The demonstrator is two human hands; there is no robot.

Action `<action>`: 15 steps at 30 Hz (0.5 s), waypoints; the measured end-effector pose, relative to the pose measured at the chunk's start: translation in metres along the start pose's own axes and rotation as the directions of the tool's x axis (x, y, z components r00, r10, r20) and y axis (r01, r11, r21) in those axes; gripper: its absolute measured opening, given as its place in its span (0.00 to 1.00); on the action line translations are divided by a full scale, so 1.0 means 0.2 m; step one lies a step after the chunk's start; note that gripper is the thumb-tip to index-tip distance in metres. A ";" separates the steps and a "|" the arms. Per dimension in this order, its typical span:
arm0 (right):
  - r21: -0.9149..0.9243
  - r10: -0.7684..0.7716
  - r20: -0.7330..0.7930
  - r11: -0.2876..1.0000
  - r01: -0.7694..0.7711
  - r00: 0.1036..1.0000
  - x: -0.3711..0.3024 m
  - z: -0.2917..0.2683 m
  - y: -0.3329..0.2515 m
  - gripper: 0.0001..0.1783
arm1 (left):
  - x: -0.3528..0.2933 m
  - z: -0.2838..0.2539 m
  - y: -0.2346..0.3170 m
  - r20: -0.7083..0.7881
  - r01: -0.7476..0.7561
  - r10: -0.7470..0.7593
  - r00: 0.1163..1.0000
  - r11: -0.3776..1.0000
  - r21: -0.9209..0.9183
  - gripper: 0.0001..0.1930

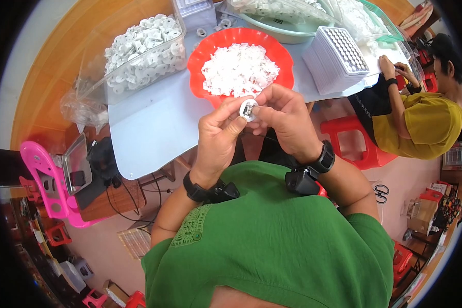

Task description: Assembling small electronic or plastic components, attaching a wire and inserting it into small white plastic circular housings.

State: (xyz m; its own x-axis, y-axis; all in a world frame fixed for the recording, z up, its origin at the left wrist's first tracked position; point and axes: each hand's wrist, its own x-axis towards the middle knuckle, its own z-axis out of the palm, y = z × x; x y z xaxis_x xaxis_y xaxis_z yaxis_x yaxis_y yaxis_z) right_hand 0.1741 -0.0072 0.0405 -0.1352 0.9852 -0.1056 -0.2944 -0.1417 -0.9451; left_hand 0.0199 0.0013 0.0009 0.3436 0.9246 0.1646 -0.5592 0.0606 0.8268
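My left hand (218, 136) and my right hand (287, 120) meet just in front of my chest, both pinching one small white round plastic part (248, 109) with a dark centre. The thumb and fingers of each hand close on its rim. Right behind the hands, on the pale table (149, 133), stands a red bowl (200, 61) heaped with small white pieces (239, 69). Both wrists carry black bands with small black devices.
A clear tub of white round parts (143, 49) stands at the left, a stack of white perforated trays (336, 59) at the right, a green basin (277, 28) behind. A person in yellow (421, 123) works at the right by a red stool (357, 141). A pink stand (49, 182) is at the left.
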 end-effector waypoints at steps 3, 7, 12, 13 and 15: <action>-0.069 -0.008 0.013 0.998 0.009 1.000 0.01 -0.01 0.00 0.06 | -0.01 -0.01 0.00 -0.004 0.010 -0.010 1.000 0.999 -0.031 0.15; -0.581 -0.460 0.045 0.710 0.398 0.887 0.00 -0.01 0.02 0.06 | 0.00 -0.02 0.00 -0.011 0.014 -0.014 1.000 1.000 0.003 0.14; -0.727 -0.676 0.350 0.241 0.643 0.649 0.02 -0.01 0.01 0.08 | -0.01 0.00 -0.01 -0.039 -0.041 0.042 0.998 0.998 0.037 0.14; -0.734 -0.672 0.375 0.206 0.648 0.639 0.02 -0.01 0.02 0.09 | -0.01 0.01 0.01 -0.022 -0.060 0.062 0.998 0.995 0.078 0.14; -0.739 -0.662 0.416 0.153 0.656 0.624 0.01 -0.01 0.00 0.09 | -0.02 0.00 0.01 -0.018 -0.084 0.087 0.996 0.990 0.117 0.14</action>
State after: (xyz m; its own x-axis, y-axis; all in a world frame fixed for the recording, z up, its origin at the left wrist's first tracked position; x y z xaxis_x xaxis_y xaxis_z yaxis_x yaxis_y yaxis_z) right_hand 0.1760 -0.0047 0.0390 -0.2831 0.6679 0.6883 0.5654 0.6960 -0.4427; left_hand 0.0178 -0.0019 0.0029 0.2802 0.9329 0.2261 -0.4940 -0.0618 0.8672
